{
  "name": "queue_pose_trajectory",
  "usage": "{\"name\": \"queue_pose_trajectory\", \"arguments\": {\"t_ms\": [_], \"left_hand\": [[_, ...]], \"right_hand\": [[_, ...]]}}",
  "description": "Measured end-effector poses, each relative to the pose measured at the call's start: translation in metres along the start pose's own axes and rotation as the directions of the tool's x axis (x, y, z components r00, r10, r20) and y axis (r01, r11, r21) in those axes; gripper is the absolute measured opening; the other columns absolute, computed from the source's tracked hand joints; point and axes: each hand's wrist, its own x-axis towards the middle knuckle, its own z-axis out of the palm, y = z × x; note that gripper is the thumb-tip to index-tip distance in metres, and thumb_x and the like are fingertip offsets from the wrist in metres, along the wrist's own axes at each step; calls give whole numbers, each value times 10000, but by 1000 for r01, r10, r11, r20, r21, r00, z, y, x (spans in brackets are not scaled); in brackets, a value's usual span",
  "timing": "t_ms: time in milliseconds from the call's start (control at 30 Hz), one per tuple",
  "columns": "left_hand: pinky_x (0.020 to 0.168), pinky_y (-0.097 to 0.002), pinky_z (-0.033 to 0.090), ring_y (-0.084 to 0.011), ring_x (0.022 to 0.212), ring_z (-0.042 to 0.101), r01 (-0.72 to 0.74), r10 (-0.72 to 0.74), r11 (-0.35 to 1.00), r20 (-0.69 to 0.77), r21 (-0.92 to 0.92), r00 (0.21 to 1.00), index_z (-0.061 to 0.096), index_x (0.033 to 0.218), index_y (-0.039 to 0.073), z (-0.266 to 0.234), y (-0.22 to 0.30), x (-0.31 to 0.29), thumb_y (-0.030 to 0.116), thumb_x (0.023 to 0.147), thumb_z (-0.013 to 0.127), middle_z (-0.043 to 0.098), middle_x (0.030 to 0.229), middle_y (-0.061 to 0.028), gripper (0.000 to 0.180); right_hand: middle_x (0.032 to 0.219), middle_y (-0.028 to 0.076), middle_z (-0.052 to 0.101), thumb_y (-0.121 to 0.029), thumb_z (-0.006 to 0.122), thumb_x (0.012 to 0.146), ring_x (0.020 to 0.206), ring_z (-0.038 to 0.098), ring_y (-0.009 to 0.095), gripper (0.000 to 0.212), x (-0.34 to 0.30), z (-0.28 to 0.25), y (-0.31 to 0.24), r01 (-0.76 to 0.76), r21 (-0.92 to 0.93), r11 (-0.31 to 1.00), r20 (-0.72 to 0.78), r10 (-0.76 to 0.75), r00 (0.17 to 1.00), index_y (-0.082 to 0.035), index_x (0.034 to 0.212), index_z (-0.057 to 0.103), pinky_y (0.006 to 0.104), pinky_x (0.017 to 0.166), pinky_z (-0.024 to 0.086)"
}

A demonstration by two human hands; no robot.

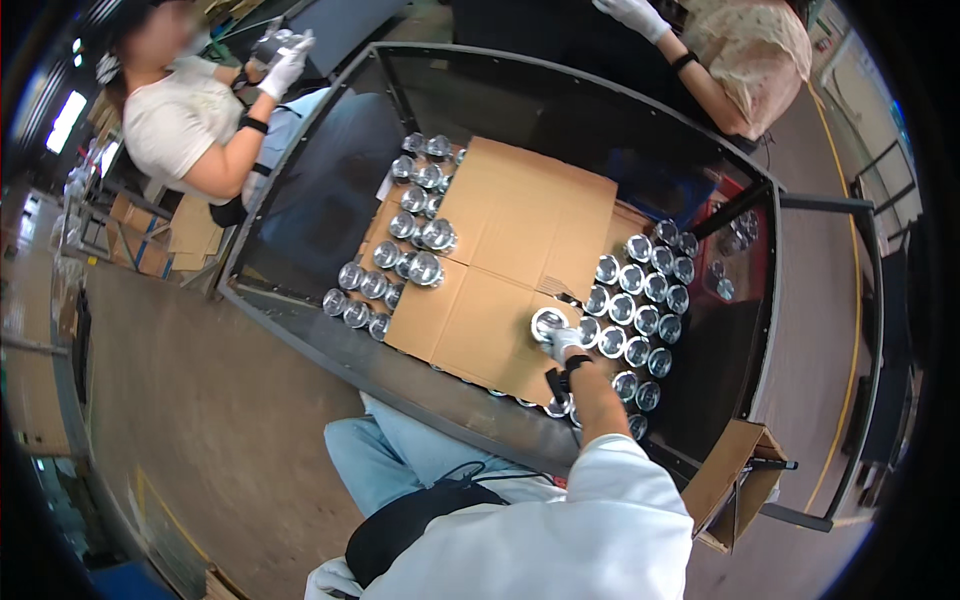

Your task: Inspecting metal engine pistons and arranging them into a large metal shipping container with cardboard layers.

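Note:
My right hand, in a white glove with a black strap at the wrist, is closed on a clear round glass cup. It holds the cup over the right part of a flat brown cardboard sheet. Beneath and beside that sheet stand rows of similar glass cups, and two more cups sit by its left edge. Down at the lower edge, beside my body, is my left hand, also gloved; its fingers are mostly out of sight.
A dark metal-framed bin encloses the cups and cardboard. An open cardboard box hangs at its near right corner. A red crate stands to the right. Across the bin, one co-worker handles a glass item; another stands far right.

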Motion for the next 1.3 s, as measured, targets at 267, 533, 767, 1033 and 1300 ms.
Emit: {"name": "queue_pose_trajectory", "arguments": {"t_ms": [267, 533, 767, 1033, 1300], "left_hand": [[750, -469, 445, -336, 817, 564, 451, -442, 892, 148, -33, 885, 651, 853, 38, 0, 6, 24, 190, 711, 754, 633, 873, -181, 232], [877, -489, 440, -358, 985, 600, 766, -760, 642, 138, 11, 635, 668, 889, 30, 35, 24, 14, 168, 731, 799, 648, 989, -173, 247], [968, -478, 400, -368, 1101, 562, 871, -851, 487, 255, 59, 459, 670, 912, 21, 25, 20, 16, 218, 783, 797, 630, 1114, -206, 267], [635, -435, 521, -193, 836, 607, 147, -142, 989, 231, -4, 963, 633, 884, 156, 40, -9, -12, 258, 892, 598, 614, 873, -16, 109], [658, -392, 495, -185, 835, 597, -6, 32, 972, 108, -236, 994, 669, 836, 121, 43, -51, 4, 222, 803, 715, 609, 874, -24, 116]], "right_hand": [[973, 82, 682, -266, 681, 924, 808, 679, 235, 317, -51, -3, 11, -417, 855, -308, 487, 200, 850, -93, 1182, 615, 364, 703, 569], [997, 195, 718, -175, 594, 871, 967, 688, 375, 221, -32, 38, 111, -500, 722, 478, -142, 810, 569, -47, 970, 744, 430, 809, 547], [1214, 182, 666, -321, 505, 925, 1185, 610, 338, 375, 10, 91, 172, -572, 136, 809, 120, 559, 820, -74, 1081, 741, 419, 987, 487], [1299, 66, 642, -258, 500, 944, 1205, 618, 267, 330, -16, 86, 111, -705, 155, 692, 310, 643, 700, -174, 1168, 727, 390, 967, 522], [1200, 34, 704, -263, 485, 960, 1080, 691, 233, 305, -67, 55, 73, -318, -226, 921, 210, 364, 907, -206, 1099, 750, 405, 843, 565]]}}
